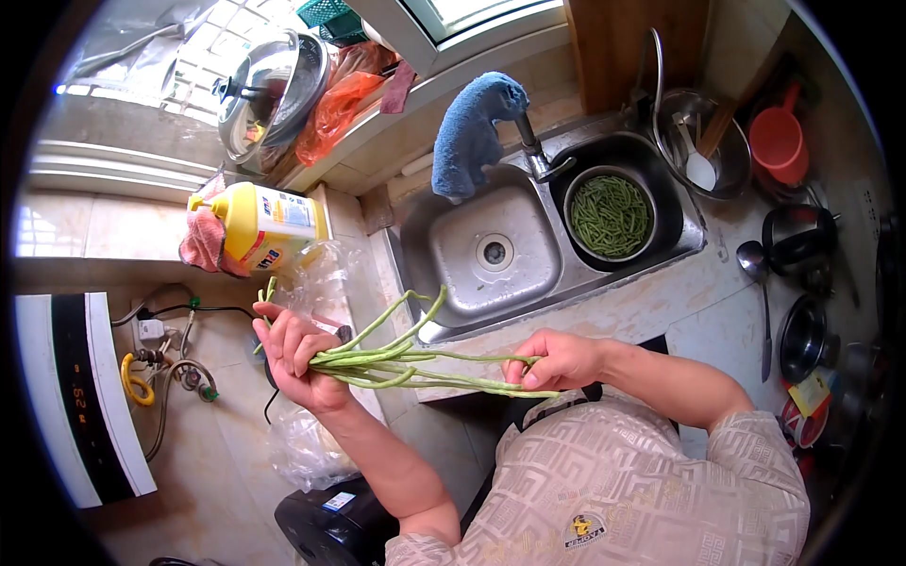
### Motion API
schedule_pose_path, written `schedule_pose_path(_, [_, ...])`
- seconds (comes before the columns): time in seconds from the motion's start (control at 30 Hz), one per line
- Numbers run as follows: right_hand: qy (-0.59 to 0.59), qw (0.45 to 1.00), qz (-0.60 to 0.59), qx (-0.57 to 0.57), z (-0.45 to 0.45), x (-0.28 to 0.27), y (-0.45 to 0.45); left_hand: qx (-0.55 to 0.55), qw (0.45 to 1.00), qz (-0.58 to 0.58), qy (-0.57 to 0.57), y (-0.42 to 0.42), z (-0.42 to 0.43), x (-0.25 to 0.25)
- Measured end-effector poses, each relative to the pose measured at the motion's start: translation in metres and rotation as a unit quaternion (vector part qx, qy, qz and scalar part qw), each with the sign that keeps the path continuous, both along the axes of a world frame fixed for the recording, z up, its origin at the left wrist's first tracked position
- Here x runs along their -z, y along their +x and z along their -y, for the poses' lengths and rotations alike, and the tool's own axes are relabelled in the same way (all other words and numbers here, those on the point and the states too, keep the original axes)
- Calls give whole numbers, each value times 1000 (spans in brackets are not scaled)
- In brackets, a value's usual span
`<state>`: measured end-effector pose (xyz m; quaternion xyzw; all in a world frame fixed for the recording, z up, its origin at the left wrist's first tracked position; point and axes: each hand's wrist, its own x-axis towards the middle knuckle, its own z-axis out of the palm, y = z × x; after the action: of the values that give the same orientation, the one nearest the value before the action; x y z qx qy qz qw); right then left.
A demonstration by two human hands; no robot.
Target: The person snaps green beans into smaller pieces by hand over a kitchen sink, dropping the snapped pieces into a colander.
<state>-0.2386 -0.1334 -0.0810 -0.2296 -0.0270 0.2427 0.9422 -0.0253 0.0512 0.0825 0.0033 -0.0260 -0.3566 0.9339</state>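
A bunch of long green beans (406, 358) stretches between my two hands in front of the sink. My left hand (300, 354) is closed around the bunch at one end, with a few tips poking out above the fingers. At the other end, my right hand (559, 360) pinches the bean ends between thumb and fingers. Two or so beans curve up toward the sink's near edge. Cut green bean pieces (612, 217) fill a round metal pot (569, 215) standing in the right sink basin.
A left sink basin (453, 245) has a drain. A blue cloth (477, 132) hangs over the faucet (534, 151). A yellow jug (274, 226) stands at left beside a clear plastic bag (330, 274). Right: a ladle (763, 302), a black kettle (797, 238) and a red dipper (779, 141).
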Motion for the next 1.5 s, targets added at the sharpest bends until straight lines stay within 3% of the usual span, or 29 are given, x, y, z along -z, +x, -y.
schedule_pose_path(0.27, [-39,999,-7,29,6,-19,-1,-15,1000,0,-1,5,-7,-3])
schedule_pose_path(0.47, [-229,969,36,85,12,-48,-2,-29,1000,3,5,7,-12,-5])
schedule_pose_path(0.67, [-289,935,56,196,7,-60,-2,-35,999,22,5,9,-16,-11])
schedule_pose_path(0.77, [-254,939,-85,214,2,-57,4,-37,998,45,10,9,-16,-8])
schedule_pose_path(0.87, [-45,947,-192,252,5,-24,7,-52,997,57,-3,5,-13,-16])
schedule_pose_path(0.97, [-18,948,-221,227,12,-17,9,-47,996,71,2,3,-6,-25])
schedule_pose_path(1.1, [29,967,-168,190,9,-15,18,-38,996,78,-26,-1,6,-34])
schedule_pose_path(1.2, [12,985,-137,100,-2,-18,18,-35,992,111,-46,-5,13,-37])
schedule_pose_path(1.4, [97,970,-128,180,-10,-34,26,-10,978,156,-138,-30,19,-39])
schedule_pose_path(1.5, [86,979,-70,173,-3,-40,20,-15,974,171,-146,-38,17,-41])
